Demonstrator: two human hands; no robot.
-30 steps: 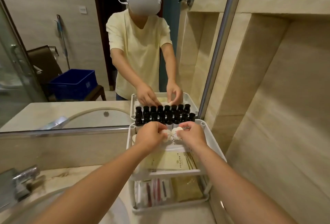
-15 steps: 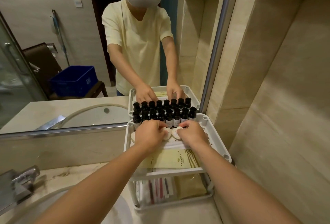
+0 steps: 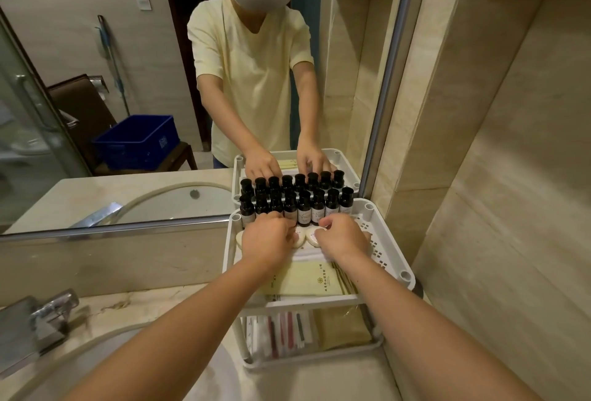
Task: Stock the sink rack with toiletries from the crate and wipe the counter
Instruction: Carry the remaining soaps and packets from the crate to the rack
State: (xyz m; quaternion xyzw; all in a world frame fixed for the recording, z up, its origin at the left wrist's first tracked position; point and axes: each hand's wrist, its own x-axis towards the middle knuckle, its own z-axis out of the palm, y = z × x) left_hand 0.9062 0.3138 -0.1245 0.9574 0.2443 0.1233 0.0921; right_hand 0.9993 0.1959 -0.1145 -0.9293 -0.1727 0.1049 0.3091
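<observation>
Two hands work over the top tier of the white rack (image 3: 388, 242), which stands at the desk's right end against the mirror (image 3: 96, 80) and the side wall. The left hand (image 3: 267, 237) is curled, fingers bent down onto a pale round soap (image 3: 299, 240); the right hand (image 3: 343, 235) is curled likewise, fingertips pinching a second soap (image 3: 311, 237) just beside the first. Whether either soap is lifted I cannot tell. A third soap (image 3: 240, 237) peeks out at the rack's left edge. Dark bottles (image 3: 303, 210) stand upright in a row along the rack's back edge, touching the mirror side. Yellow packets (image 3: 307, 280) lie flat at the front edge of the top tier. The lower tier holds sachets (image 3: 278, 333) and a tan packet (image 3: 342, 325). A basin (image 3: 198, 375) and tap (image 3: 41, 320) sit left of the rack on the desk (image 3: 319, 381). The mirror shows a blue crate (image 3: 137, 141).
</observation>
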